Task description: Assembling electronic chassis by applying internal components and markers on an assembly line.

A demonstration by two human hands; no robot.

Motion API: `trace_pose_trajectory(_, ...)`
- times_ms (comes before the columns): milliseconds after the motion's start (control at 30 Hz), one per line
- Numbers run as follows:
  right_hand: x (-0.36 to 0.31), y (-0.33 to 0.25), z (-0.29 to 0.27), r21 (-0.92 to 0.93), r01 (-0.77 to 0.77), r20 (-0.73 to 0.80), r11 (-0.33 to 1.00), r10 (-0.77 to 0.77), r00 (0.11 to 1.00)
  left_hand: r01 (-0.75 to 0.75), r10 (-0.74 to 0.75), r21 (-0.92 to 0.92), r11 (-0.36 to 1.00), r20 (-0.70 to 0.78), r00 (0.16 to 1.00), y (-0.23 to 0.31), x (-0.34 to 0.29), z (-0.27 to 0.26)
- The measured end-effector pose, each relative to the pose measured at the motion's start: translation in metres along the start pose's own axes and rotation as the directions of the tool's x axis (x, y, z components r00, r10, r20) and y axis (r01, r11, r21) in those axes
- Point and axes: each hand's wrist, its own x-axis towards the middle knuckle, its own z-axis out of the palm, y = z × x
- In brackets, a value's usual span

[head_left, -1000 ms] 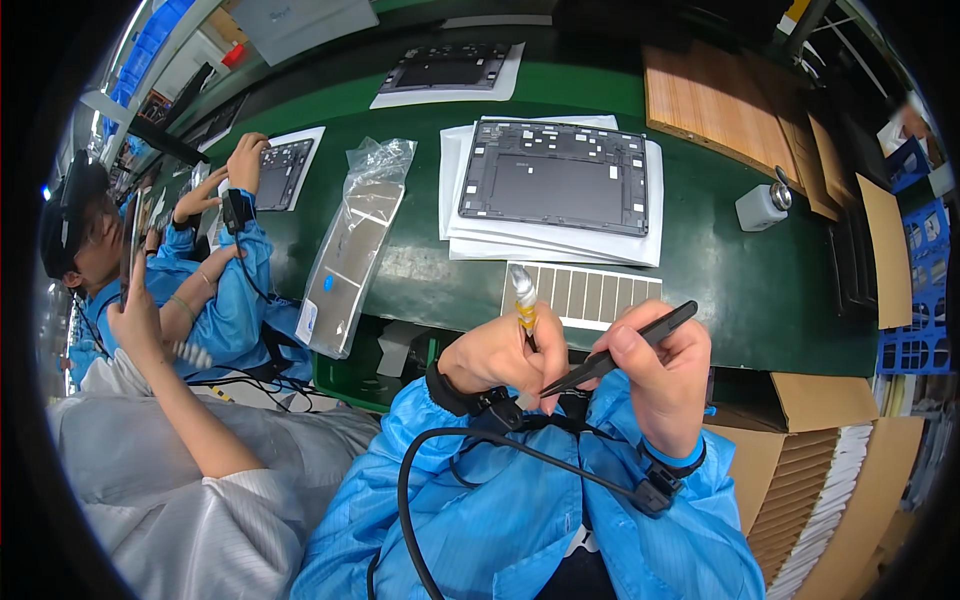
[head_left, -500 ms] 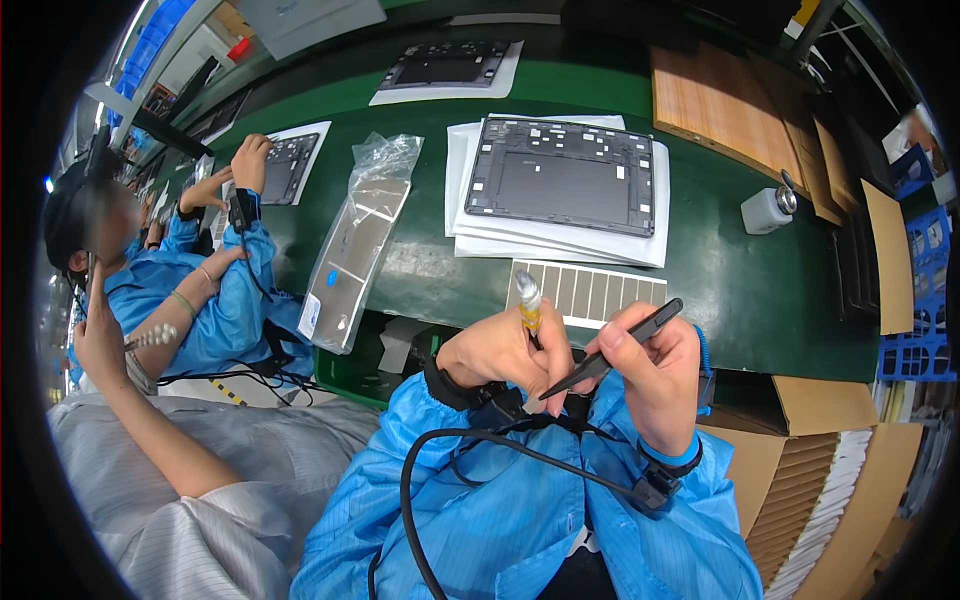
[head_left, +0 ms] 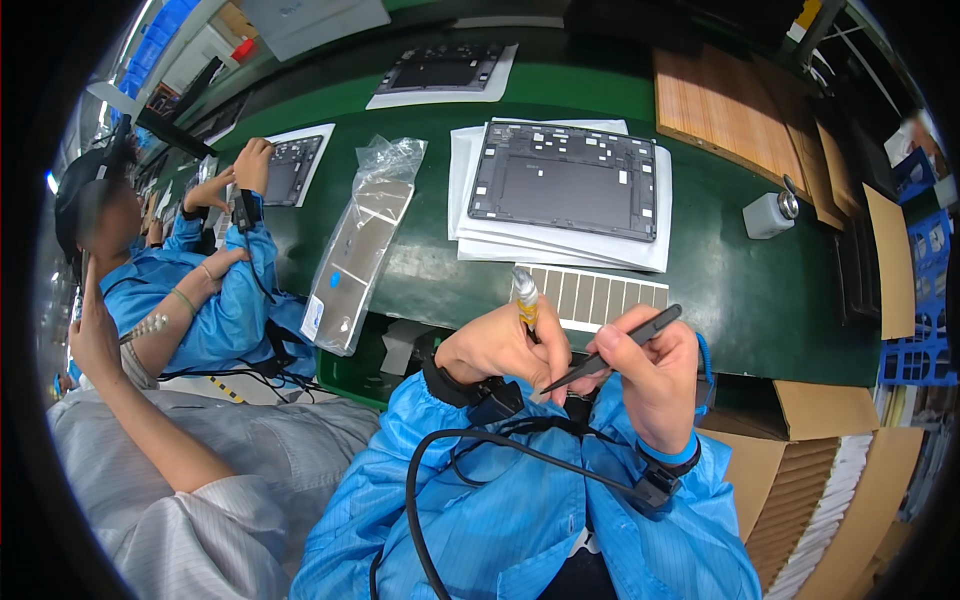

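the small yellow tube (head_left: 524,296) stands upright in the closed left hand (head_left: 498,350), just above the lap; the right hand (head_left: 648,372) pinches black tweezers (head_left: 612,350), tip beside it. the strip sheet (head_left: 600,296) looks full and the grey panel (head_left: 566,180) untouched. green surface (head_left: 730,290), cardboard boxes (head_left: 800,450) right, a co-worker (head_left: 190,290) left.
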Motion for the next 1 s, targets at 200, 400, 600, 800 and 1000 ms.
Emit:
trace_pose_trajectory(200,-0.01,0.008,-0.026,-0.057,0.21,-0.365,0.976,-0.216,0.905,-0.09,0.181,0.331,0.939,-0.257,0.949,-0.013,0.0,0.008)
trace_pose_trajectory(400,0.053,-0.021,-0.121,-0.16,0.437,-0.438,0.885,-0.46,0.772,-0.117,0.363,0.644,0.756,-0.264,0.893,0.004,0.013,-0.009)
trace_pose_trajectory(600,0.122,-0.033,-0.158,-0.198,0.389,-0.49,0.9,-0.434,0.756,0.068,0.372,0.93,0.36,-0.21,0.904,0.027,0.053,-0.045)
trace_pose_trajectory(800,0.174,-0.015,-0.207,-0.33,0.318,-0.51,0.889,-0.452,0.732,-0.011,0.333,0.985,0.17,-0.046,0.942,0.044,0.096,-0.07)
trace_pose_trajectory(1000,0.202,0.011,-0.171,-0.439,0.326,-0.507,0.837,-0.531,0.679,0.177,0.236,0.969,-0.171,-0.134,0.962,0.043,0.091,-0.104)
